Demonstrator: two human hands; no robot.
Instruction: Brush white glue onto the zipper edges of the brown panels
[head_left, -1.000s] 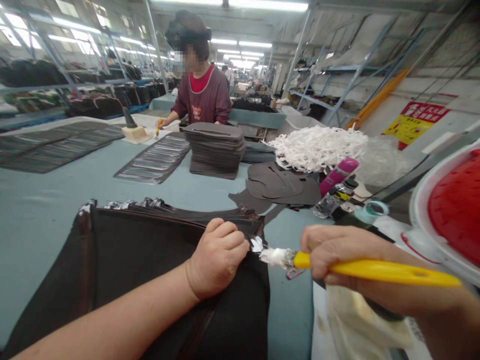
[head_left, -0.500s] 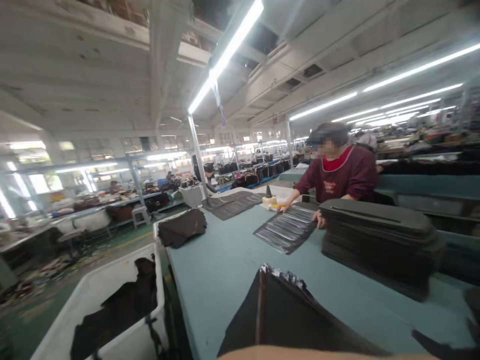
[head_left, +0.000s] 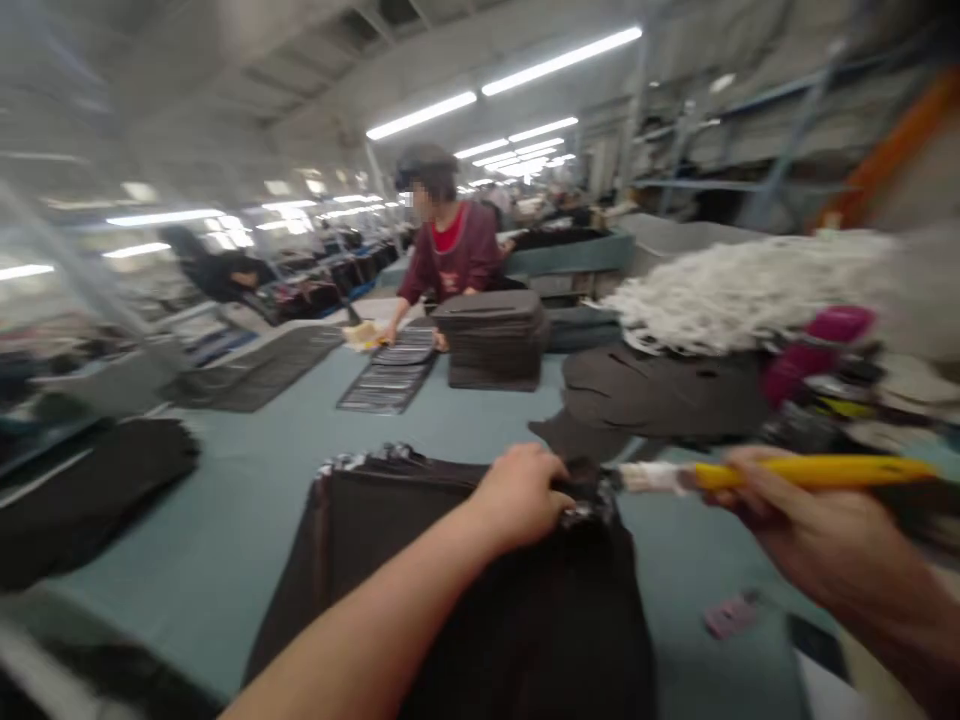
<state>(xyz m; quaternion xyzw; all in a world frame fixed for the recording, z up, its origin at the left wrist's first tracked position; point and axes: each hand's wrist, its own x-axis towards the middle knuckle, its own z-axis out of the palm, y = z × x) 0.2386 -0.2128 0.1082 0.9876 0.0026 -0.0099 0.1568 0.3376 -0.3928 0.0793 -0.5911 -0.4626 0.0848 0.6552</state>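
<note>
My left hand (head_left: 525, 495) reaches across a pile of dark sheet pieces (head_left: 405, 550), with its fingers curled over the far right edge. Shiny, whitish smears run along that far edge. In my right hand (head_left: 802, 520) is a yellow-handled brush (head_left: 825, 472) with a whitish wrapped neck. The brush's dark tip is blurred and lies close to the smeared edge, just right of my left fingers; whether it touches cannot be made out. Both hands are over the blue-green table (head_left: 675, 560).
Across the table a co-worker (head_left: 457, 250) bends over a striped dark sheet (head_left: 390, 375) beside a tall dark stack (head_left: 495, 345). White strips (head_left: 750, 290) are heaped at right, behind cut dark pieces (head_left: 660, 390). A small pink object (head_left: 731, 615) lies near my right forearm.
The view has swung to the right. Both my hands now show over the dark pile, the right one with the yellow-handled brush; before, only a strip of skin showed at the bottom edge.
</note>
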